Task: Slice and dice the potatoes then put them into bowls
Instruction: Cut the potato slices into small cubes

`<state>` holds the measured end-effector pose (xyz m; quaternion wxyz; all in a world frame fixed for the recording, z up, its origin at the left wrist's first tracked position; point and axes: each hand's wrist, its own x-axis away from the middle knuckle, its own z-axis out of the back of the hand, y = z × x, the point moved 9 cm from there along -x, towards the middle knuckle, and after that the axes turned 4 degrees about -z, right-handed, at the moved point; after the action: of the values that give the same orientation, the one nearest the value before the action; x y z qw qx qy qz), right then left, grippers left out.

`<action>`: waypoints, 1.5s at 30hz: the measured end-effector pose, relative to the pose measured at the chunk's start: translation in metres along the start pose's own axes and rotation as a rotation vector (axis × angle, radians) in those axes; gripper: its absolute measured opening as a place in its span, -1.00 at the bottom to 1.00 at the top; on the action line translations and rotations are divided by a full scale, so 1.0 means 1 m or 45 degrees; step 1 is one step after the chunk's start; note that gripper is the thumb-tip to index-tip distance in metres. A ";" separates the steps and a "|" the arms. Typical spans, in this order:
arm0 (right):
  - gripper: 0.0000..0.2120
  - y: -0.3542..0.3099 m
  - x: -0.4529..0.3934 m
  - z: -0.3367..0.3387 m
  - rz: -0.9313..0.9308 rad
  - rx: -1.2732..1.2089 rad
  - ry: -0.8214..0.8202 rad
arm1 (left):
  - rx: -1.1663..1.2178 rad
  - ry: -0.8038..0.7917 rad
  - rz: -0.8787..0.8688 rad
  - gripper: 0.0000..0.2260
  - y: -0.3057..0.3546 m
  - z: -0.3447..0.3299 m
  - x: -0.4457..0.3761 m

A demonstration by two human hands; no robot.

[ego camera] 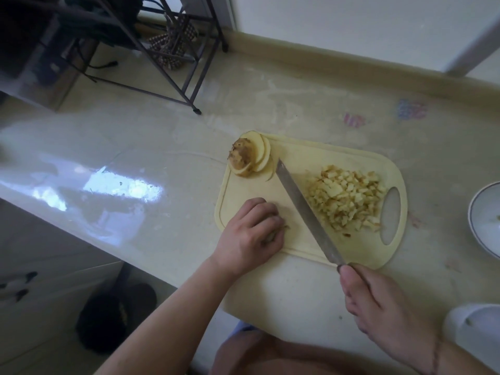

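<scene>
Glossy pale counter (pixel 270 109), white wall (pixel 351 23), black metal rack (pixel 173 50).

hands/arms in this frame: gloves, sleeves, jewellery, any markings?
Both are bare: no gloves, and no sleeves on either forearm as far as the frame shows. The left hand shows no ring, watch or band. The right hand has a thin dark line running along its outer edge towards the wrist, possibly a cord or thin bracelet; too fine to identify. No cables or other markings visible.
</scene>
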<state>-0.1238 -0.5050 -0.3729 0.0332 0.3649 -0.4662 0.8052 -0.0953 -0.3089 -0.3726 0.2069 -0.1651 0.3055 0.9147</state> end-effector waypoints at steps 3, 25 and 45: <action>-0.52 0.000 0.004 -0.002 0.007 0.014 -0.049 | -0.005 0.000 -0.012 -0.91 0.001 0.002 0.002; -0.29 -0.005 0.010 -0.015 0.082 0.278 -0.055 | -0.009 0.061 0.046 -0.94 -0.002 0.001 0.003; -0.52 -0.007 0.008 0.005 0.070 0.132 -0.067 | -0.029 0.107 0.042 -0.89 0.000 0.008 0.007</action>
<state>-0.1239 -0.5069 -0.3614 -0.0201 0.3744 -0.4343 0.8190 -0.1031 -0.3017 -0.3693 0.1771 -0.2005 0.3062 0.9136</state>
